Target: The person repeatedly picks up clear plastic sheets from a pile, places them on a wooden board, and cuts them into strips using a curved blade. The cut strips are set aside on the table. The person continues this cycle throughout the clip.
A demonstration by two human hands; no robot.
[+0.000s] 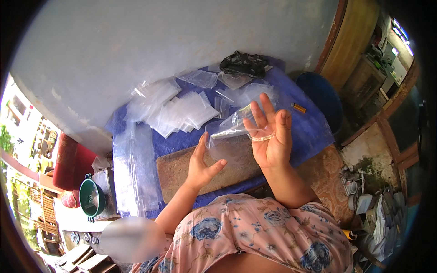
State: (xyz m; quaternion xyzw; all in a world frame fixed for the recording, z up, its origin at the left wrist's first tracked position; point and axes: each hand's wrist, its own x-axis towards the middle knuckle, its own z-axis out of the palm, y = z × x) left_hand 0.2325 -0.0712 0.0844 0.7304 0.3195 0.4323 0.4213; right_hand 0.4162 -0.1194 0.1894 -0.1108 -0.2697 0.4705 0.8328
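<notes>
A clear plastic bag [228, 131] is raised above a worn brown board [181, 170], between my two hands. My right hand [271, 143] is palm up with fingers spread. The bag's edge loops across that palm at the base of the fingers, so the bag hangs on this hand. Lower and to the left, my left hand [203, 167] has its thumb well apart from the fingers. Its fingertips are at the bag's left edge, and no pinch shows there. The board lies flat on a blue tarp [304, 126], before my body.
Stacked clear plastic bags [187, 111] spread over the tarp's far side. Long plastic sleeves [136, 170] lie left. A black plastic bag [244, 65] sits by the wall [170, 30]; an orange lighter [298, 108] lies right. Beyond are a blue tub [321, 99] and a green colander [91, 198].
</notes>
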